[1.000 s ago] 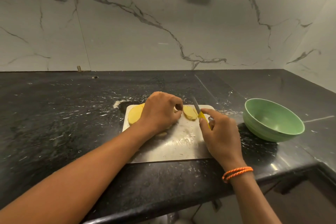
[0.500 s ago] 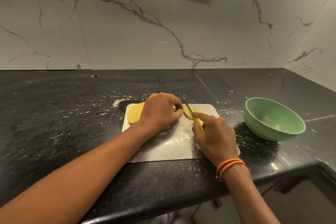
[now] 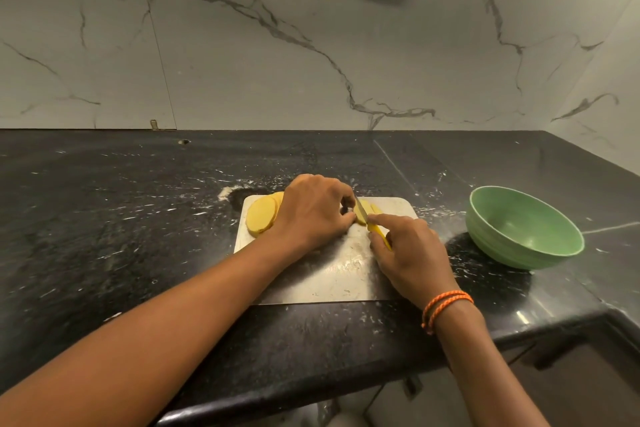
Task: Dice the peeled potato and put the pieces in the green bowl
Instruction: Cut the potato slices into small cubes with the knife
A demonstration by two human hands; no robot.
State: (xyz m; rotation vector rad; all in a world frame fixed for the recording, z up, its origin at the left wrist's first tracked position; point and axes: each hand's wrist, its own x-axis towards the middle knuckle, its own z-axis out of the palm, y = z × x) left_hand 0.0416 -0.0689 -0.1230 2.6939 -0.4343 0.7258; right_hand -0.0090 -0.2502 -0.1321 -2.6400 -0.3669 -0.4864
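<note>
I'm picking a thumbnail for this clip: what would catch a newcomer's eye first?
The two hands meeting at mid-frame over the steel board: the left hand holds down yellow potato slices, and the right hand grips a yellow-handled knife cutting into them. Next, the green bowl, on the black counter to the right of the board, with nothing in it.
</note>
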